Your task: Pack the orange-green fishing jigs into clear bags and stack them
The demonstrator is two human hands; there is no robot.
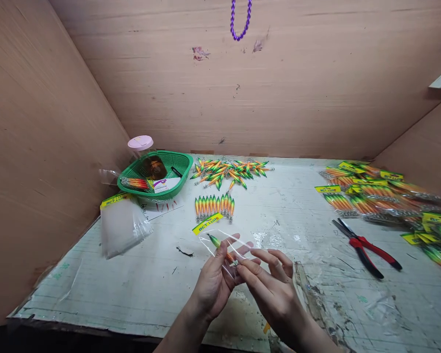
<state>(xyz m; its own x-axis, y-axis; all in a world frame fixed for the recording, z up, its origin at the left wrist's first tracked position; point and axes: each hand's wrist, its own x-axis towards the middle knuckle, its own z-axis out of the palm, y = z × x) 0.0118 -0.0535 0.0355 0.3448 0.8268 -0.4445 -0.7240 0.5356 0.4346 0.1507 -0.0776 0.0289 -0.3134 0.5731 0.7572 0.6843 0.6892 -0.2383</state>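
Note:
My left hand [215,282] is closed on a clear plastic bag [220,235] with a yellow header card, holding it just above the table near the front. Inside the bag lies one green and orange lure [220,245]. My right hand [270,287] pinches the tail end of that lure at the bag's mouth, fingers pressed together. A neat row of the same lures [213,205] lies on the table just beyond the bag. Farther back is a loose pile of lures [228,171].
A green basket [182,169] with a pink-lidded jar stands at the back left, a stack of unfilled bags [121,223] beside it. Filled lure packs [382,193] crowd the right side, with red-handled pliers [367,247] in front. Wooden walls enclose three sides.

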